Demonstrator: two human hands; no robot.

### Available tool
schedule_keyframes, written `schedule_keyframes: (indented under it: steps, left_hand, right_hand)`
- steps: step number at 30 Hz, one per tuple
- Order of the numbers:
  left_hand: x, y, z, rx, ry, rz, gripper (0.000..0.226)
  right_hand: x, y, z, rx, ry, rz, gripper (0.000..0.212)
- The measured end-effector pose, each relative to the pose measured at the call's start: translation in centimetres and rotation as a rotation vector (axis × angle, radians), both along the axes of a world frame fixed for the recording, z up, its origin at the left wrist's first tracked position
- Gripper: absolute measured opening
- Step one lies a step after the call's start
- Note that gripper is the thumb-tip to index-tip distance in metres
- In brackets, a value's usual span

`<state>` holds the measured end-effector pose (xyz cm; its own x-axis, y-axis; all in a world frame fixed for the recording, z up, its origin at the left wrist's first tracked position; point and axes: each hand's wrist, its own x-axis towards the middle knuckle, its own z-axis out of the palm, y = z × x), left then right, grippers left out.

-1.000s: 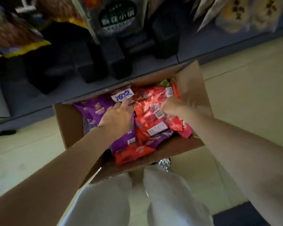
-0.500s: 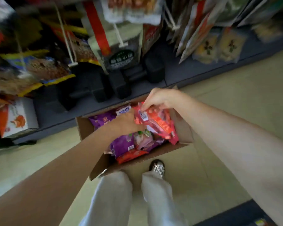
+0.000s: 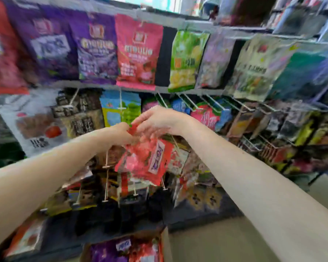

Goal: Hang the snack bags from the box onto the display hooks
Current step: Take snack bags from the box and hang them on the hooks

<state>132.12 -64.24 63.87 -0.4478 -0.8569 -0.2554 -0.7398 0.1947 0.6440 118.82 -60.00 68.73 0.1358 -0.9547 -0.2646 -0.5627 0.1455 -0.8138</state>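
1. Both my hands are up at the middle of the frame, close together, pinching the top of a red snack bag (image 3: 146,159). My left hand (image 3: 121,135) has its fingers curled on the bag's top left, and my right hand (image 3: 159,120) grips it from the right.
2. The bag dangles below my hands, tilted, white label facing right, in front of the display hooks (image 3: 106,167).
3. The box (image 3: 166,246) sits at the bottom centre of the frame, with purple and red bags inside.
4. Pretty blurry, but the upper row shows purple, pink and green bags (image 3: 186,59) hanging.
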Motion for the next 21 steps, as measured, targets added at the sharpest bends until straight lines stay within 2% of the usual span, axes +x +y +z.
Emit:
schedule_keyframes:
  steps: [2, 4, 5, 7, 9, 12, 15, 17, 19, 21]
  left_hand:
    - [1.6, 0.3, 4.1, -0.082, 0.011, -0.012, 0.016]
    - [3.1, 0.5, 7.7, -0.138, -0.013, -0.075, 0.009]
    - [3.9, 0.5, 9.1, -0.154, -0.025, -0.097, 0.006]
    - [5.1, 0.5, 11.6, -0.170, -0.032, -0.118, 0.017]
    - [6.0, 0.9, 13.6, -0.195, -0.048, -0.114, 0.015]
    - [7.5, 1.0, 15.4, -0.212, 0.000, -0.062, 0.016]
    - [9.1, 0.4, 16.0, -0.191, 0.220, 0.039, 0.017]
    - [9.9, 0.0, 16.2, -0.115, 0.412, 0.104, 0.023]
    - [10.3, -0.4, 16.2, -0.047, 0.565, 0.150, 0.027]
    - [10.5, -0.7, 16.0, -0.020, 0.662, 0.199, 0.025]
  right_hand:
    - [-0.3, 1.3, 4.2, -0.088, -0.024, 0.005, 0.029]
    - [-0.6, 2.2, 7.1, -0.191, 0.018, 0.000, 0.025]
    - [-0.8, 2.6, 8.1, -0.233, 0.061, 0.002, 0.021]
    - [-1.1, 3.3, 9.1, -0.286, 0.142, 0.000, 0.014]
    - [-1.3, 3.8, 9.5, -0.329, 0.215, -0.012, 0.012]
    - [-2.1, 4.4, 9.6, -0.274, 0.412, 0.020, 0.039]
    - [-3.6, 4.2, 8.8, -0.104, 0.528, 0.015, 0.070]
    - [-4.3, 3.8, 8.6, -0.058, 0.407, -0.077, 0.079]
    - [-4.7, 3.4, 8.6, -0.031, 0.162, -0.178, 0.077]
    - [-4.6, 3.0, 8.7, -0.031, -0.004, -0.187, 0.056]
